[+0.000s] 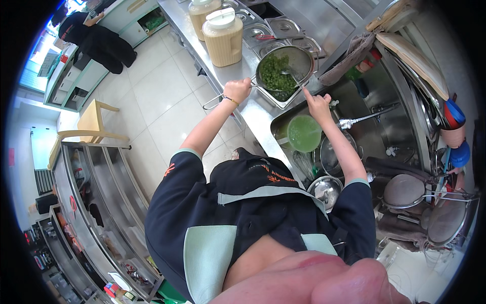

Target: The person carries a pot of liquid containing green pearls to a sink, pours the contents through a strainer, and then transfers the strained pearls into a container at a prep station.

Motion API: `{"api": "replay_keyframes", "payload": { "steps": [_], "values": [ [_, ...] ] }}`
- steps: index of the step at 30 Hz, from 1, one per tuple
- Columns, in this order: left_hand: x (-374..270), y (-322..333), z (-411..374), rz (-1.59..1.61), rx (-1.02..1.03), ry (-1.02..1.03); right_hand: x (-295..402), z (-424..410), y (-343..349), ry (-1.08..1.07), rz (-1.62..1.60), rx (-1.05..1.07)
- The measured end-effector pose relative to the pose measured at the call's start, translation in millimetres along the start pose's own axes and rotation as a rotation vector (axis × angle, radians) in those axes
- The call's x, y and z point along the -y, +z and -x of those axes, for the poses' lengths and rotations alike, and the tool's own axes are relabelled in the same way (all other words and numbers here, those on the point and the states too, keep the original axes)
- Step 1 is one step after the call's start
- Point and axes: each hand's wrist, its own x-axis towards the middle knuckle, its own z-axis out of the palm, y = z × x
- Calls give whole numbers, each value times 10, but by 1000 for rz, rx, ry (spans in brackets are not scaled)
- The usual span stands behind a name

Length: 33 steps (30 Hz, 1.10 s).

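My left hand (238, 91) grips the wire handle of a round mesh strainer (302, 59). Green pearl-like pieces (274, 72) lie in the strainer, mostly towards its left side. In my right hand (319, 106) is the handle of a metal spoon (294, 77), with its bowl among the green pieces. Below the strainer stands a square steel pan (283, 102), which also holds green pieces. The strainer hides part of the pan, and I cannot tell whether the two touch.
Right of the counter (252, 121) lies a sink (395, 125) with a faucet (347, 123), a jug of green liquid (303, 133), a whisk (302, 165) and a steel bowl (325, 190). Beige-filled pitchers (223, 41) and lidded pans (283, 27) stand behind. Another person (95, 41) is far left.
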Motion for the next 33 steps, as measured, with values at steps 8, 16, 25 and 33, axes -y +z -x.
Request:
{"api": "replay_keyframes", "payload": {
  "steps": [8, 16, 25, 33],
  "values": [
    [6, -2, 28, -31, 3, 13, -48, -301, -165, 50, 131, -174],
    [18, 30, 35, 21, 11, 1, 145, 71, -26, 26, 7, -34],
    [3, 15, 2, 29, -1, 11, 20, -218, -165, 53, 143, -138],
    [10, 155, 74, -44, 61, 18, 147, -50, -295, -56, 17, -100]
  ]
}}
